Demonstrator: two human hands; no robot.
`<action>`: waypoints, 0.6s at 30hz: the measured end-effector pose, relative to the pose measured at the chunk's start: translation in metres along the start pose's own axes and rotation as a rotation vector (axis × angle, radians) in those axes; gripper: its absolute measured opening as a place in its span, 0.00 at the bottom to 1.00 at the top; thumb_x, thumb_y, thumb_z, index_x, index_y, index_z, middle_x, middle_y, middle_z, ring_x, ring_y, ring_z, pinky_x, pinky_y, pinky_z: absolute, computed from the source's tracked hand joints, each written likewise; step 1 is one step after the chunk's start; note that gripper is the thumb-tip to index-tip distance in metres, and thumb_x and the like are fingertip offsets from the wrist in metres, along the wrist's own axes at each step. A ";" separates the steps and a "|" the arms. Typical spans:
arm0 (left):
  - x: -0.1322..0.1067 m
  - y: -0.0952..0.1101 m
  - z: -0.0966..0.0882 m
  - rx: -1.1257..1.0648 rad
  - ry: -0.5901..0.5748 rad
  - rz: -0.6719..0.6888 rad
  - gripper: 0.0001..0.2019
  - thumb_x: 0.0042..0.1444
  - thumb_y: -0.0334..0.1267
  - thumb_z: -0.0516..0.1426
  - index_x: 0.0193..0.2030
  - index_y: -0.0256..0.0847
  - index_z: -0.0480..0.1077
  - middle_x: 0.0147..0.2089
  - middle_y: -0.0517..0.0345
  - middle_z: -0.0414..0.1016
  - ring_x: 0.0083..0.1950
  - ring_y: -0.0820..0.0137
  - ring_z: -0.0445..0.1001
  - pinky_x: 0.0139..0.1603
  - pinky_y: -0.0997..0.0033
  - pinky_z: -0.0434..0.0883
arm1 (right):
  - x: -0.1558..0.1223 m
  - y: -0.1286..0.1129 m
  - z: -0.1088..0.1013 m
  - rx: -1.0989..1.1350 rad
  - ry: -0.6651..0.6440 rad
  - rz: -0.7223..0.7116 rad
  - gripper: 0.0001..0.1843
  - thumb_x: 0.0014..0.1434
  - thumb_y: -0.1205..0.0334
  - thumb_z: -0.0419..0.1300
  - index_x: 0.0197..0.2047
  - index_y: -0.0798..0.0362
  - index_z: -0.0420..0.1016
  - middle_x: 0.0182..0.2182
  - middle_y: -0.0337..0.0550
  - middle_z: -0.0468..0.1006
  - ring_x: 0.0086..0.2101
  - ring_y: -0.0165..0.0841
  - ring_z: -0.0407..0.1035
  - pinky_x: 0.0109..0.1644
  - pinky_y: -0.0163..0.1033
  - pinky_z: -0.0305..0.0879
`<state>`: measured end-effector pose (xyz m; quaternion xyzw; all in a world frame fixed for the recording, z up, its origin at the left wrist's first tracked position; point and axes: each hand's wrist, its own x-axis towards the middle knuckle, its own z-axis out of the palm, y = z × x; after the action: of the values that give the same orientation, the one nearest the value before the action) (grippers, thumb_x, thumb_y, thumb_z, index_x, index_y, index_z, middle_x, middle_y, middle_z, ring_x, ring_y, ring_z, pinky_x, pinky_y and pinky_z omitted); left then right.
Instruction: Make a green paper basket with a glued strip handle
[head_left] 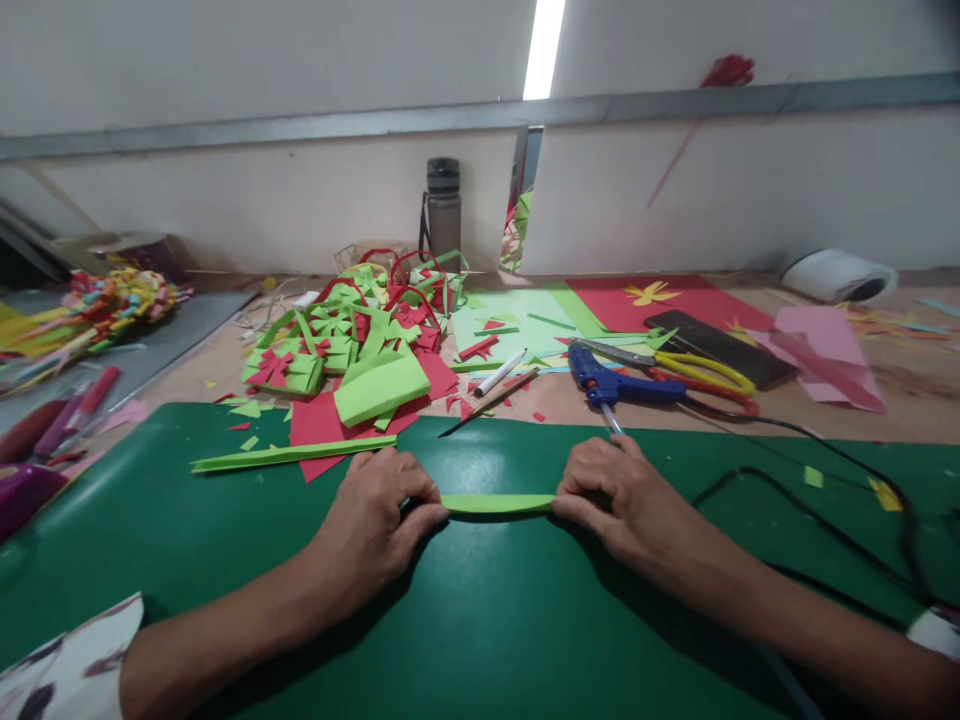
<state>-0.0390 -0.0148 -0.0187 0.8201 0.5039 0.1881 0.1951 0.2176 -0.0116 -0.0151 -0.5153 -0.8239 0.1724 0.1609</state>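
Observation:
A narrow light-green paper strip (499, 503) lies on the dark green mat (480, 610) in front of me. My left hand (375, 525) pinches its left end with fingers curled closed. My right hand (619, 495) presses and pinches its right end, fingers closed too. Another long light-green strip (292, 455) lies on the mat to the left, beside a red paper sheet (319, 425) and a folded green piece (379, 388).
Beyond the mat are a pile of green and red paper baskets (352, 330), a blue glue gun (615, 385) with a black cord (810, 510), yellow-handled scissors (690, 370), a white pen (501, 372), a pencil (491, 400), a phone (724, 347) and a grey bottle (443, 205).

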 end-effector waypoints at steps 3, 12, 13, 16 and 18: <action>-0.001 0.001 0.000 0.006 -0.004 0.005 0.06 0.54 0.36 0.56 0.28 0.41 0.69 0.31 0.59 0.71 0.37 0.67 0.65 0.41 0.63 0.58 | 0.000 0.000 0.000 -0.014 -0.002 -0.008 0.13 0.59 0.59 0.56 0.23 0.51 0.68 0.25 0.35 0.70 0.32 0.32 0.64 0.48 0.46 0.47; -0.001 0.001 0.001 0.003 0.010 0.028 0.07 0.56 0.38 0.56 0.28 0.41 0.70 0.32 0.59 0.71 0.37 0.67 0.65 0.41 0.64 0.58 | -0.001 0.000 0.000 -0.011 0.009 -0.022 0.13 0.59 0.59 0.56 0.24 0.51 0.69 0.26 0.36 0.71 0.32 0.32 0.64 0.48 0.46 0.47; 0.000 0.001 0.001 0.005 0.008 0.020 0.08 0.56 0.38 0.56 0.27 0.41 0.69 0.32 0.59 0.71 0.37 0.67 0.65 0.41 0.64 0.58 | -0.001 0.000 0.000 -0.009 0.012 -0.023 0.13 0.59 0.58 0.56 0.23 0.51 0.69 0.25 0.36 0.71 0.32 0.32 0.63 0.48 0.46 0.47; 0.000 0.003 0.001 0.013 0.008 0.001 0.08 0.56 0.38 0.55 0.27 0.41 0.69 0.31 0.59 0.70 0.37 0.67 0.65 0.41 0.64 0.58 | -0.001 -0.001 0.001 -0.018 0.024 -0.019 0.15 0.59 0.56 0.55 0.23 0.51 0.70 0.25 0.36 0.71 0.31 0.32 0.63 0.46 0.45 0.48; 0.000 0.004 0.002 0.017 0.010 -0.007 0.09 0.57 0.39 0.54 0.27 0.41 0.69 0.31 0.59 0.70 0.37 0.67 0.65 0.41 0.63 0.59 | -0.001 -0.001 0.001 -0.025 0.033 -0.013 0.15 0.60 0.56 0.55 0.23 0.51 0.70 0.24 0.36 0.70 0.31 0.32 0.63 0.46 0.45 0.48</action>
<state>-0.0354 -0.0164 -0.0184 0.8190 0.5094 0.1872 0.1862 0.2164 -0.0129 -0.0159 -0.5149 -0.8265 0.1526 0.1690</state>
